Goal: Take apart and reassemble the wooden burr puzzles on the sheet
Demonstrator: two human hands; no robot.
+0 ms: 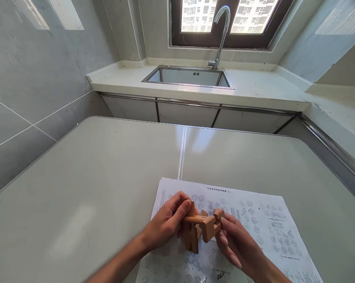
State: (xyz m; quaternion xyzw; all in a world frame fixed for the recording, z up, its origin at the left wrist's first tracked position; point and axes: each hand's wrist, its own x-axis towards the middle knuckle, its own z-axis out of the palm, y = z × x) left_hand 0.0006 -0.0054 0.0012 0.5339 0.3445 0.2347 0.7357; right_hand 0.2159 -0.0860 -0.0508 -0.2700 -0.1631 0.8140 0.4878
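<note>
My left hand (173, 217) pinches a group of interlocking wooden puzzle pieces (191, 237) with thumb and fingers, a flat upright piece and a bar among them. On the right, a notched wooden block (209, 228) sits at the end of that bar, and the fingertips of my right hand (235, 241) grip its right edge. Whether the notched block is fixed to the bar or just touching it, I cannot tell. Both hands are over a printed paper sheet (271, 232) covered in small diagrams and Chinese text. My fingers hide parts of the wood.
The sheet lies on a pale table (106, 177) with a seam down its middle. Beyond the table's far edge is a white counter (254, 84) with a steel sink (180, 74) and a curved faucet (221, 35) below a window. Grey tiled walls (47, 70) stand at the sides.
</note>
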